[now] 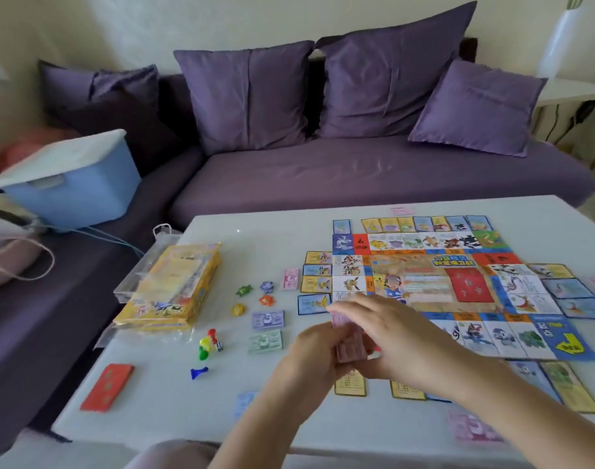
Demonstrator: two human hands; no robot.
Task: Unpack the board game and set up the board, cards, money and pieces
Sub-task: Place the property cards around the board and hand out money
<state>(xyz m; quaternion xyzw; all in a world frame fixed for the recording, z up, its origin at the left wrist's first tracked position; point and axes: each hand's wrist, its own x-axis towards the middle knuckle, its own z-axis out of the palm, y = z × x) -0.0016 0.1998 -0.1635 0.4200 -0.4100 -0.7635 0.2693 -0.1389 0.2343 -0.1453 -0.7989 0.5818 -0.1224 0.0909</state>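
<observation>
Both hands meet over the near edge of the colourful square paper game board: the left hand grips a small stack of pink paper banknotes from below, while the right hand lies across the top of it, fingers flat and together. Left of the hands lie a purple banknote pile and a green banknote pile. Farther left are small coloured plastic pawns (a die beside them), a flat red card deck and the yellow game box.
</observation>
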